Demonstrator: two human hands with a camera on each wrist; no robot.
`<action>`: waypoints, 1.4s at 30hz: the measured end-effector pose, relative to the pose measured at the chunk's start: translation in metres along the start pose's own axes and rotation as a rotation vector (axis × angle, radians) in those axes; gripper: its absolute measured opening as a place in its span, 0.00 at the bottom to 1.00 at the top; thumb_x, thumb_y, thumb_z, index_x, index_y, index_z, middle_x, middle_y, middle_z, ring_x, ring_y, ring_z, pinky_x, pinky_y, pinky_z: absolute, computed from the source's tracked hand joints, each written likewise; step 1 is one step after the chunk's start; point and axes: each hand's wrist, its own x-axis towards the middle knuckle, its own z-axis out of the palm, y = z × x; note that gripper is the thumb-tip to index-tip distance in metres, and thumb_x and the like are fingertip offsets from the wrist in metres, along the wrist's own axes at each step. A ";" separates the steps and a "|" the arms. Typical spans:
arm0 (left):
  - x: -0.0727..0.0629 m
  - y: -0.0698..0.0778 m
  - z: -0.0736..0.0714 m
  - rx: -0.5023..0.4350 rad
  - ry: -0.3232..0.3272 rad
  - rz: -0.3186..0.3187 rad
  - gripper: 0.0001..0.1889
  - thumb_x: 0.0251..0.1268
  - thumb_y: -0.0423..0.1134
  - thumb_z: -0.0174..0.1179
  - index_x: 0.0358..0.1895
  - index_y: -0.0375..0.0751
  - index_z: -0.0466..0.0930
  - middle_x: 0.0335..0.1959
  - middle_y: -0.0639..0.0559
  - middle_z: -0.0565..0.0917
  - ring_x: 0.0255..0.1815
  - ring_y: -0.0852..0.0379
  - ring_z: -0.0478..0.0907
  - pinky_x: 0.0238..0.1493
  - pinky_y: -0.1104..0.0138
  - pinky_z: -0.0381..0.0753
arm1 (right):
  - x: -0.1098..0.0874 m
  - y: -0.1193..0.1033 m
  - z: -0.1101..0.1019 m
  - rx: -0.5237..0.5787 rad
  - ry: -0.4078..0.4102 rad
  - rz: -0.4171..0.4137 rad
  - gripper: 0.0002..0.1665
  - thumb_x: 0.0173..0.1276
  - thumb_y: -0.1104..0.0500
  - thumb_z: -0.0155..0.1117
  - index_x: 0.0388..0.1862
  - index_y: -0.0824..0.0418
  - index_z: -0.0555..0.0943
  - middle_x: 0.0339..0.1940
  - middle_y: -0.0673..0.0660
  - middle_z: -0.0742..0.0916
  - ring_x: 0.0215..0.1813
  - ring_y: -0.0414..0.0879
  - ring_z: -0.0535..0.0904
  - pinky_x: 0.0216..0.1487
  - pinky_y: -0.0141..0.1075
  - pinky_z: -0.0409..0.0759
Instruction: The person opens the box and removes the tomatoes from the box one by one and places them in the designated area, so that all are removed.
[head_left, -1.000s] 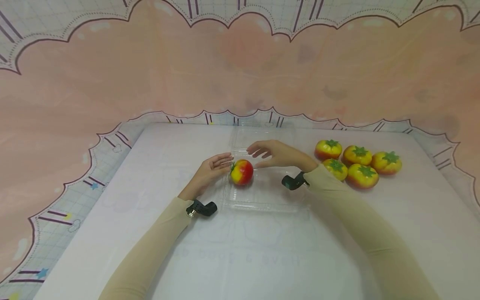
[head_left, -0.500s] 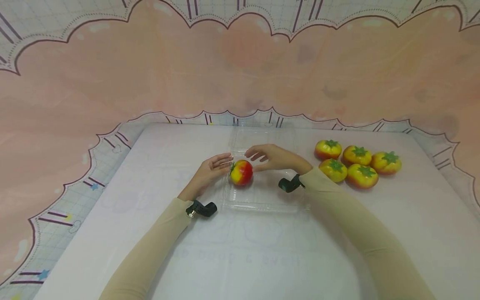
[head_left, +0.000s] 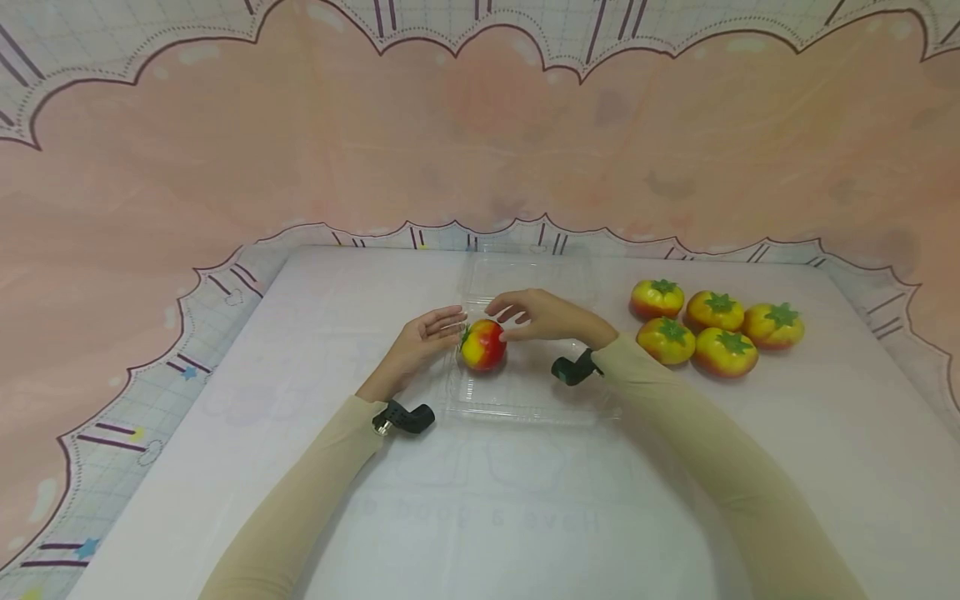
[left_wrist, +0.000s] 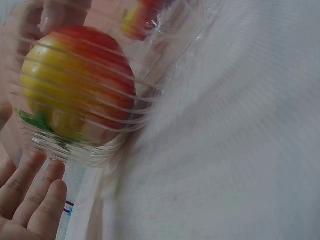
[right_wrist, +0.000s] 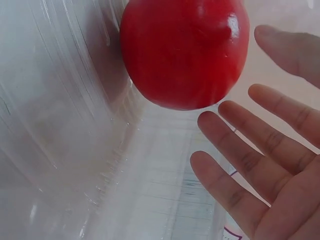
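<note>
Head view: right hand [head_left: 543, 317], fingers [right_wrist: 235, 185] straight and spread apart, reaches over the round red-and-yellow toy tomato [head_left: 483, 344], fingertips at its top edge; contact cannot be told. Left hand [head_left: 422, 337], fingers [left_wrist: 37, 192] extended and held together, lies against the outer left wall of the clear ribbed plastic clamshell tray [head_left: 525, 392]. Tomato sits in the tray's left part. 5 more yellow-red tomatoes [head_left: 697, 325] cluster well right on the white table [head_left: 525, 517].
</note>
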 end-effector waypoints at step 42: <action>0.000 0.001 0.000 0.020 -0.011 0.007 0.27 0.67 0.27 0.51 0.69 0.32 0.58 0.69 0.35 0.65 0.70 0.42 0.64 0.64 0.64 0.70 | -0.001 0.001 0.010 0.017 0.032 -0.002 0.22 0.59 0.62 0.68 0.53 0.63 0.78 0.56 0.61 0.82 0.57 0.54 0.79 0.59 0.46 0.79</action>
